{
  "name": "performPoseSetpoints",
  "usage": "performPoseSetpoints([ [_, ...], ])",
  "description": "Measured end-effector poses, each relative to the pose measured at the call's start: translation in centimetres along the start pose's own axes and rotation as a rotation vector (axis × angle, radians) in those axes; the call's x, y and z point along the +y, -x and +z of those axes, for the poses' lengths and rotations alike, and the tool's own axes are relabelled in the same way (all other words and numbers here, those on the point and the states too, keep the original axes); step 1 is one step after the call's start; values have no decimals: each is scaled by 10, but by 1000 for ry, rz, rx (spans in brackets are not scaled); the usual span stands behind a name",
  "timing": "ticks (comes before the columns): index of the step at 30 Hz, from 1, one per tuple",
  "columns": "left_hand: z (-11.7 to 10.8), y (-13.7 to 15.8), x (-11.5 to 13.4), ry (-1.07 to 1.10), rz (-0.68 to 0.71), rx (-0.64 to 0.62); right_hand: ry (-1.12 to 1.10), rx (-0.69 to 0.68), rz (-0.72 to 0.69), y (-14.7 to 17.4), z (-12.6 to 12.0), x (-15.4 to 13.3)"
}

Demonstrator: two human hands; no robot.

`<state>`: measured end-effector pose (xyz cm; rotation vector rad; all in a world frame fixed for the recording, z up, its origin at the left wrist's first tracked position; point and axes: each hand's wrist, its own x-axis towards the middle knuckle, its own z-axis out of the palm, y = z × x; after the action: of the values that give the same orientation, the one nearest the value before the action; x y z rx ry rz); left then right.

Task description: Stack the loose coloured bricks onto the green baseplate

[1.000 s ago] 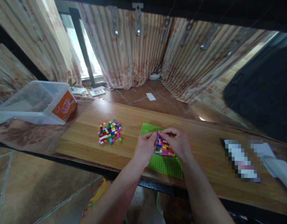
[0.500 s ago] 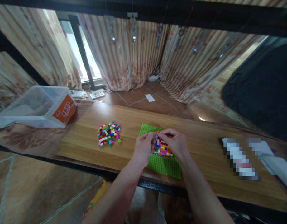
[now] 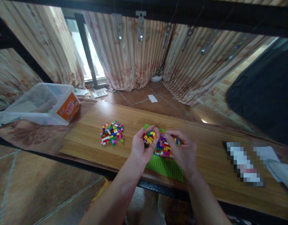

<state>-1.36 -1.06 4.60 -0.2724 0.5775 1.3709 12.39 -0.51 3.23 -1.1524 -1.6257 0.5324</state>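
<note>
Over wooden desk (image 3: 211, 137), cupping loose bricks (image 3: 148, 139) in curled left hand (image 3: 139, 146); holding right hand (image 3: 183, 146) across brick build (image 3: 163, 146) on green baseplate (image 3: 167, 171), cannot tell that grip's contents. Probably light, stiff, slick: best pinched by opposite sides. Farther left, brick pile (image 3: 112, 133).

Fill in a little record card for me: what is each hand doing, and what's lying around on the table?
Left hand: palm up, cupping loose bricks, several yellow
Right hand: fingers bent, over the brickwork; whether they hold a piece is unclear
Brickwork: many colours, packed close together, on the green baseplate
Brick pile: loose, mixed colours, left of the baseplate
Bin: clear plastic, orange label, far left
Surface: wooden tabletop
Background: striped curtains
</note>
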Motion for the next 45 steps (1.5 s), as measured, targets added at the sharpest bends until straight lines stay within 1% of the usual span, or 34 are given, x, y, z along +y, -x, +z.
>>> performPoseSetpoints([
  [2,-1,0,0,-11,-16,-14,24,-79,-46,2,2,-6],
  [5,-3,-1,1,-47,-25,-38,75,-172,-65,4,3,-9],
  [11,-5,-3,-1,-121,27,-96,98,-245,-112,9,7,-13],
  [14,-4,-2,-3,-124,35,-89,128,-284,-131,11,12,-18],
  [18,-2,0,-4,-120,15,-77,149,-303,-104,11,18,-20],
  [21,-2,0,-3,-95,-6,-74,57,-281,-31,11,17,-19],
  [25,-3,-2,-3,-96,-19,-44,-173,-225,179,10,15,-20],
  [27,-4,-3,-3,-118,-11,-32,-260,-196,265,9,14,-21],
  [31,-8,-3,-2,-236,-3,30,-355,-94,377,4,14,-18],
  [33,-8,-1,-1,-319,-28,13,-360,-47,422,3,14,-15],
  [36,-7,4,-3,-424,-18,-90,-380,6,471,2,14,-11],
  [39,-6,7,-7,-523,67,-170,-440,10,505,2,15,-11],
  [42,-7,7,-12,-605,192,-180,-445,8,510,2,15,-12],
  [45,-9,5,-14,-686,262,-184,-436,-8,503,2,15,-13],
])
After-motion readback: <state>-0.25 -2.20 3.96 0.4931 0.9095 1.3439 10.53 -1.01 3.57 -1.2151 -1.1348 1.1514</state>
